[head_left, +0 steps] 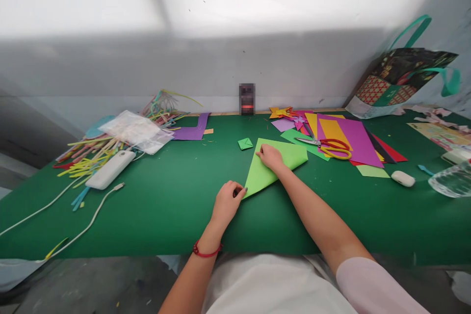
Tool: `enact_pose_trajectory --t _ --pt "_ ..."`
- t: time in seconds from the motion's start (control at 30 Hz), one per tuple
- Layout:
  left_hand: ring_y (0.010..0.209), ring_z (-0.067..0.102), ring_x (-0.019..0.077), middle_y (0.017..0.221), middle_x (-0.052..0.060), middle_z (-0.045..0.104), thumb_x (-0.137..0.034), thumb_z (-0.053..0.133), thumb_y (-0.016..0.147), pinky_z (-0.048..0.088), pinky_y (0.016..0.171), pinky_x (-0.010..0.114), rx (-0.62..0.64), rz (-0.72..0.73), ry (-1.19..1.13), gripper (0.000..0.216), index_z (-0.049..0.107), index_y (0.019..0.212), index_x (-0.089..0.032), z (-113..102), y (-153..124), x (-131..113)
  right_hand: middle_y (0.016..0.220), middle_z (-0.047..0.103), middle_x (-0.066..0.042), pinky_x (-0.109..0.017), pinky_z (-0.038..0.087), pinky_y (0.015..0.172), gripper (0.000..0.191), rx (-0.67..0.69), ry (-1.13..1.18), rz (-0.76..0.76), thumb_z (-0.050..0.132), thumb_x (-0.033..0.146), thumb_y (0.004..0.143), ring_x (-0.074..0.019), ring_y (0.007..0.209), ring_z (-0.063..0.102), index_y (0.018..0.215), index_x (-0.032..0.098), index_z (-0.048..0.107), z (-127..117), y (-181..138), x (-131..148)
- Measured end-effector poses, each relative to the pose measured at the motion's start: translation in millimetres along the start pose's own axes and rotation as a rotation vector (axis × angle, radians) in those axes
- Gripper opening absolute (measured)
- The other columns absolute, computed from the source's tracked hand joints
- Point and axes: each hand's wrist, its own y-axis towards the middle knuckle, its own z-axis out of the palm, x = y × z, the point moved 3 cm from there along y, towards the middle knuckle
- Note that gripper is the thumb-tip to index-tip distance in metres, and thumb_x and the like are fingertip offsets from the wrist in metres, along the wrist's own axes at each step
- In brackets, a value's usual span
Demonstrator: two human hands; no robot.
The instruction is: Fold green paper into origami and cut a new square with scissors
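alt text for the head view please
A left hand holds the near corner of a folded light-green paper on a green table, while the right hand rests on its far part. Scissors and coloured sheets lie to the right.

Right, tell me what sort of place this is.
Probably a papercraft table beside a wall, judging by the folded light-green sheet, the scissors and the heap of coloured strips.

Laid across our table (176,216)
Before us, a sheet (259,171), with a paper packet (245,144) left of its far end; to our left, a power bank (111,170) beside paper strips (79,169); to our right, scissors (320,143) on piled papers (362,146), a bag (401,78) behind, farther right.
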Motion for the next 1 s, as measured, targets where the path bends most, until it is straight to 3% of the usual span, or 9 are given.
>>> enact_pose_trajectory --t 0.17,0.33,0.47,0.53,0.73,1.0 --pt "0.068 0.054 0.0138 0.071 -0.001 0.056 -0.022 0.054 0.081 0.042 0.064 0.025 0.064 -0.041 -0.05 0.013 0.056 0.068 -0.018 0.2 6.9 -3.9 0.101 0.064 -0.011 -0.029 0.039 0.07 0.02 -0.017 0.003 0.038 0.042 0.028 0.092 -0.0216 0.091 0.059 0.096 0.016 0.057 0.3 -1.1 -3.3" --pt "0.076 0.055 0.0152 0.078 0.002 0.058 -0.017 0.052 0.081 0.041 0.068 0.026 0.003 0.026 0.078 0.012 0.056 0.07 -0.018 -13.4 46.2 -10.9 0.106 0.061 -0.014 -0.031 0.041 0.068 0.028 -0.122 0.064 0.24 0.034 0.029 0.094 -0.024 0.093 0.06 0.107 0.012 0.052 -9.5 1.0 -18.6" --pt "0.079 0.056 0.0164 0.08 0.003 0.06 -0.016 0.053 0.082 0.041 0.07 0.027 0.066 -0.034 0.131 0.011 0.057 0.071 -0.017 -11.9 69.7 -6.3 0.106 0.062 -0.016 -0.033 0.043 0.069 0.029 -0.165 0.084 0.322 0.032 0.028 0.094 -0.0252 0.092 0.061 0.108 0.012 0.052 -10.6 3.4 -28.0" --pt "0.079 0.056 0.0172 0.079 0.004 0.06 -0.019 0.053 0.083 0.041 0.069 0.027 0.075 -0.073 0.147 0.012 0.057 0.072 -0.017 -7.5 68.9 -2.6 0.106 0.062 -0.017 -0.034 0.044 0.072 0.028 -0.148 0.068 0.303 0.033 0.026 0.094 -0.0256 0.094 0.061 0.108 0.012 0.052 -6.1 5.3 -29.2" --pt "0.08 0.055 0.018 0.084 0.005 0.058 -0.025 0.052 0.085 0.042 0.07 0.029 -0.056 -0.104 0.23 0.011 0.057 0.078 -0.017 -3.6 50.0 0.3 0.109 0.061 -0.018 -0.033 0.044 0.075 0.028 -0.139 0.018 0.258 0.033 0.025 0.093 -0.0255 0.096 0.061 0.109 0.011 0.052 4.1 10.8 -30.3" --pt "0.082 0.055 0.0174 0.083 0.004 0.058 -0.021 0.057 0.081 0.044 0.074 0.029 -0.004 -0.068 0.129 0.007 0.059 0.076 -0.017 -6.0 53.1 6.1 0.112 0.06 -0.019 -0.033 0.044 0.077 0.029 -0.122 -0.004 0.258 0.034 0.024 0.093 -0.0251 0.098 0.061 0.112 0.01 0.051 5.0 12.7 -32.0"
